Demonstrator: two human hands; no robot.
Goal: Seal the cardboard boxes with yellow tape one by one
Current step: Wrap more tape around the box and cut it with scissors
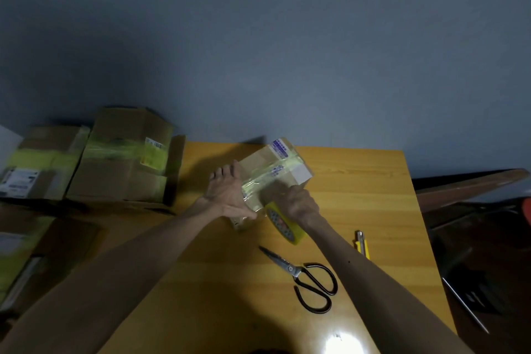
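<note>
A small cardboard box (pixel 284 165) with a white label lies on the yellow wooden table (pixel 359 181). A strip of yellow tape runs along its top. My left hand (pixel 227 190) lies flat with straight fingers against the box's left side, the thumb on the near end of the tape. My right hand (pixel 298 202) grips the yellow tape roll (pixel 284 227) at the box's near right corner, where the roll touches the box.
Black-handled scissors (pixel 307 279) lie on the table near me. A yellow utility knife (pixel 362 244) lies to the right of my right forearm. Several larger taped cardboard boxes (pixel 120 158) stand left of the table. A dark chair (pixel 482 238) stands on the right.
</note>
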